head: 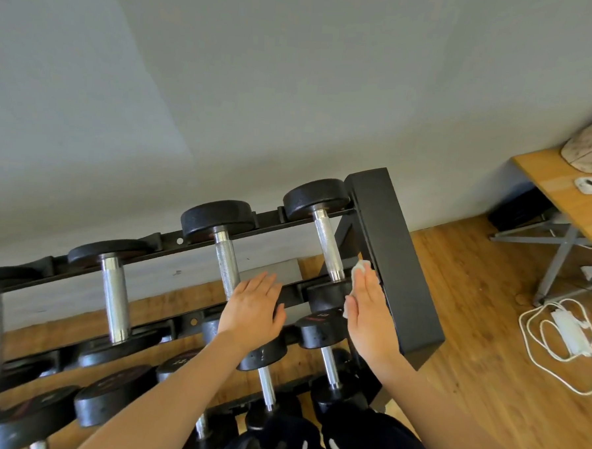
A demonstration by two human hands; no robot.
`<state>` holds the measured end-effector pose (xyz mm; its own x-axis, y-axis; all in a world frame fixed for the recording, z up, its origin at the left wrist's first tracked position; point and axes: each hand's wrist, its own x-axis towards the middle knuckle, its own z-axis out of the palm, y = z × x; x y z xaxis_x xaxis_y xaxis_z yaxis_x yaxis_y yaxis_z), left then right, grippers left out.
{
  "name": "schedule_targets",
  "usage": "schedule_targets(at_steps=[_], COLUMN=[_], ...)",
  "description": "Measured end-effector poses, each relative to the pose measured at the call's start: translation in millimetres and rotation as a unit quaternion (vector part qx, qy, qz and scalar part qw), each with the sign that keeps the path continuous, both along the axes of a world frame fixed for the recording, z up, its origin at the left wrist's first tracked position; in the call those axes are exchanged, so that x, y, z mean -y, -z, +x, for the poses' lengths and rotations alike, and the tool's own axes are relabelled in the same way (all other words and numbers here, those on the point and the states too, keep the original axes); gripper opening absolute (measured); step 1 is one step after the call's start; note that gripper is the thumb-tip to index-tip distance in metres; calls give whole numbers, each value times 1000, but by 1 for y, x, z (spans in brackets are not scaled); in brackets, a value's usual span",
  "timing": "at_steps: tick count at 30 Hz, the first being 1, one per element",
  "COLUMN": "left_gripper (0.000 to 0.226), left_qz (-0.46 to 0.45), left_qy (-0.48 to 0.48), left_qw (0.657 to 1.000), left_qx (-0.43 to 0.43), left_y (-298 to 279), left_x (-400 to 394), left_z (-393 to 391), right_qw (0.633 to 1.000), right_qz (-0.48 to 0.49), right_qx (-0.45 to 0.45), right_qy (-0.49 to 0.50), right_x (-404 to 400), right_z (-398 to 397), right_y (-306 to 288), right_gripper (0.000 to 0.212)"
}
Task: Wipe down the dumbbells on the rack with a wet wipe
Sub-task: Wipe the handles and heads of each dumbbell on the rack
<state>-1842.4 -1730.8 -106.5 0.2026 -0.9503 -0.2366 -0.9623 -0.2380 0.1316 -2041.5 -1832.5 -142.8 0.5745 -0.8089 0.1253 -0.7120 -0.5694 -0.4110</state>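
So you've got the black rack tilted across the view, its top tier running from lower left up to the right end panel, with the wood floor and a desk off to the right. The dumbbells sit crosswise on the rails, handles pointing away from you toward the wall. The rightmost top dumbbell has its far head up by the back rail and its near head down between your hands.

Your left hand is flat, fingers straight and together, palm down over the near end of the second dumbbell, holding nothing. Your right hand is stretched out too, edge-on, fingers straight, pressing the white wet wipe against the near head of that rightmost dumbbell, right beside the end panel. The wipe pokes out past your fingertips.
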Motion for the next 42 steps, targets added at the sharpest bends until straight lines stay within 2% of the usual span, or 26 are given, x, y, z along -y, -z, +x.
schedule_targets(at_steps=[2,3,6,8,9,10,12,14,16,18,20,23,25,28,30,32,34,36,38,42], left_gripper=[54,54,53,53,53,53,53,53,53,52,52,51,48,42,42,41,39,39,40,43], left_qz=[6,4,2,2,2,0,-7,-13,-17,-25,-35,-31,-27,-38,-36,-38,-46,-51,-45,-75], left_qy=[3,1,-4,-4,-3,-2,-2,-2,-2,1,1,3,-1,-7,-8,-13,-18,-25,-31,-98], left_qw=[1000,1000,1000,1000,1000,1000,1000,1000,1000,1000,999,999,999,999,999,999,998,998,998,992], left_qx=[5,4,-3,-1,0,2,4,3,5,6,5,13,21,34,28,26,30,24,14,-27], left_y=[0,0,-2,-2,-1,-1,0,1,2,3,4,6,6,7,7,7,7,7,9,5], left_x=[0,0,0,0,0,0,0,0,0,0,0,0,-1,-1,-1,0,-1,-1,-2,2], left_z=[-1,-1,-3,-2,-2,-1,0,-1,-2,-1,-1,-2,-2,-2,-3,-4,-4,-4,-5,-13], right_qw=[999,998,965,942,946,965,998,982,971,989,999,995,999,997,997,966,950,958,975,965], right_qz=[-10,-43,-164,-206,-204,-166,-35,101,145,72,-30,-63,-2,8,-52,-134,-155,-165,-123,-109], right_qx=[-24,-38,-99,-107,-97,-67,24,124,133,92,14,-21,17,59,1,-102,-129,-93,-65,-3], right_qy=[35,11,-177,-245,-234,-190,-40,97,132,95,10,-75,-42,43,-59,-196,-240,-213,-175,-237], right_x=[-5,-6,-5,4,8,8,1,-7,-17,-25,-21,-5,-1,-5,-12,-10,1,10,16,26], right_z=[-1,2,5,2,-2,-6,-13,-10,2,10,8,-8,-7,22,35,28,13,-1,-6,-5], right_y=[4,8,13,6,7,5,1,5,5,-1,5,6,-1,-9,-10,0,4,0,-8,-9], right_gripper=[62,62,54,50,52,52,49,52,56,59,59,54,51,41,39,51,58,50,45,40])
